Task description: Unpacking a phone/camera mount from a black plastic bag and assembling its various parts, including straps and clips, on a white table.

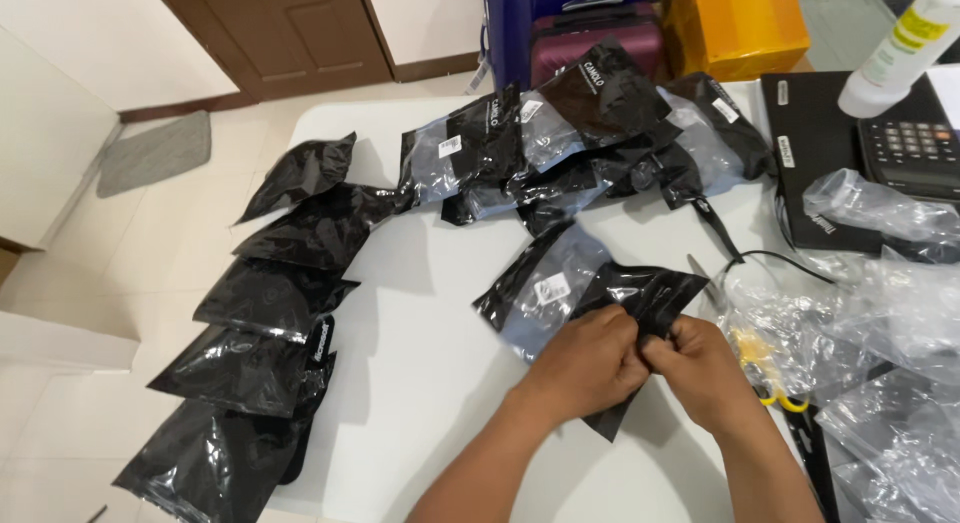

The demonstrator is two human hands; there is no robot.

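Gripping one glossy black pouch [645,293], both hands [640,368] pinch its edge beside white-labelled packages [560,148].

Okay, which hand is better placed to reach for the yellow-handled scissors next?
Probably the right hand: the yellow-handled scissors lie just beside it. The left hand sits farther away; both grip the glossy black plastic pouch.

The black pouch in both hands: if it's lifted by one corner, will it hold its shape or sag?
Likely sags: the black pouch already creases where the left hand and right hand pinch it. Probably light, since it looks thin. Its glossy film may be slippery.
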